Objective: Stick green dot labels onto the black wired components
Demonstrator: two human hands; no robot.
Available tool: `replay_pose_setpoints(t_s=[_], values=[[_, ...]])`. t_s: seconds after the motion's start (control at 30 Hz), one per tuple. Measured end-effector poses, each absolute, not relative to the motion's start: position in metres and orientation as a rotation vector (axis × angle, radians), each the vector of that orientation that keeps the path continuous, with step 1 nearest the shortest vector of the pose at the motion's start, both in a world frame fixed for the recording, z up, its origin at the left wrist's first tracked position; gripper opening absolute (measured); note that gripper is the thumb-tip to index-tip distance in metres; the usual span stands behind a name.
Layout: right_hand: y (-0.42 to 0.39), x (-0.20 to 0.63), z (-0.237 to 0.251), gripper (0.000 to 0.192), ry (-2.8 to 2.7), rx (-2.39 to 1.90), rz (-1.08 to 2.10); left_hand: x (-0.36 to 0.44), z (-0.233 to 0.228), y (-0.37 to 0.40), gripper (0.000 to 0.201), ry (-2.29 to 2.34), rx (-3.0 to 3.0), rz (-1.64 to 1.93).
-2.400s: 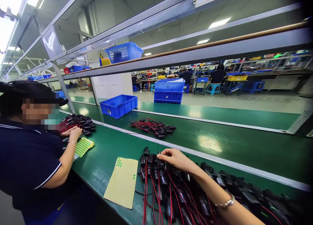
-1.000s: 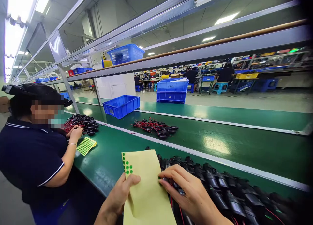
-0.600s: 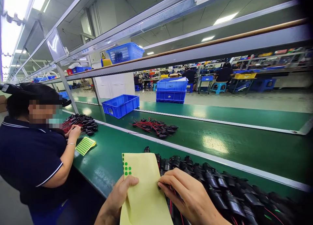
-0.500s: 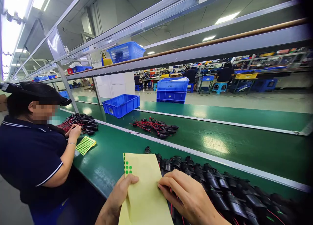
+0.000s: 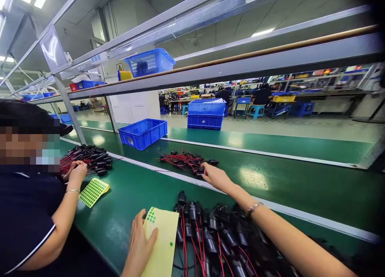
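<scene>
Ahead, right hand [image 5: 214,176] stretched across the green surface [image 5: 126,192], fingers curled onto the far bundle of red-wired connectors [image 5: 188,161], left hand [image 5: 140,245] spread flat, pinning the yellow sticker sheet [image 5: 162,241] beside the near connector pile [image 5: 210,237], co-worker's hand [image 5: 76,170] well apart at left.

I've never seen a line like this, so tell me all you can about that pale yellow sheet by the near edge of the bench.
The yellow sheet looks like paper sticker backing, mostly bare: a small cluster of green dots sits at its top left corner and one lone dot lower right. It lies flat on the green bench, the left hand pressing its left edge, black wired parts along its right.
</scene>
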State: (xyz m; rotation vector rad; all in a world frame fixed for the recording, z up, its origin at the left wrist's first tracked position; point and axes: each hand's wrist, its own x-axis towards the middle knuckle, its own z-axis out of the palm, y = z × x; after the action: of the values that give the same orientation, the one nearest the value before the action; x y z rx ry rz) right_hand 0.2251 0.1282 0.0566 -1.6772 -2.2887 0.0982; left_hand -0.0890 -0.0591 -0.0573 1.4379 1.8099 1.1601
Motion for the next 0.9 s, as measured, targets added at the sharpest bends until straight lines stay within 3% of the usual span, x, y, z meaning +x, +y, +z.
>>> replay_pose_setpoints(t_s=[0.13,0.3,0.57,0.7,0.9], values=[[0.168,0.206,0.028,0.036,-2.292,-1.830,-0.026,-0.090,-0.080,-0.059,0.056,1.854,1.511,1.202],[0.185,0.193,0.006,0.037,-2.245,-1.937,-0.126,-0.088,-0.085,-0.055,0.052,1.905,1.415,1.337],[0.164,0.205,0.038,0.036,-2.264,-1.643,-0.262,-0.097,-0.066,-0.060,0.053,1.890,1.325,1.441],[0.126,0.225,0.080,0.036,-2.211,-1.378,-0.300,-0.088,-0.019,-0.063,0.041,1.900,1.420,1.590],[0.012,0.248,0.126,0.048,-2.147,-0.851,-0.311,-0.017,0.100,-0.090,0.020,1.581,1.846,1.785]])
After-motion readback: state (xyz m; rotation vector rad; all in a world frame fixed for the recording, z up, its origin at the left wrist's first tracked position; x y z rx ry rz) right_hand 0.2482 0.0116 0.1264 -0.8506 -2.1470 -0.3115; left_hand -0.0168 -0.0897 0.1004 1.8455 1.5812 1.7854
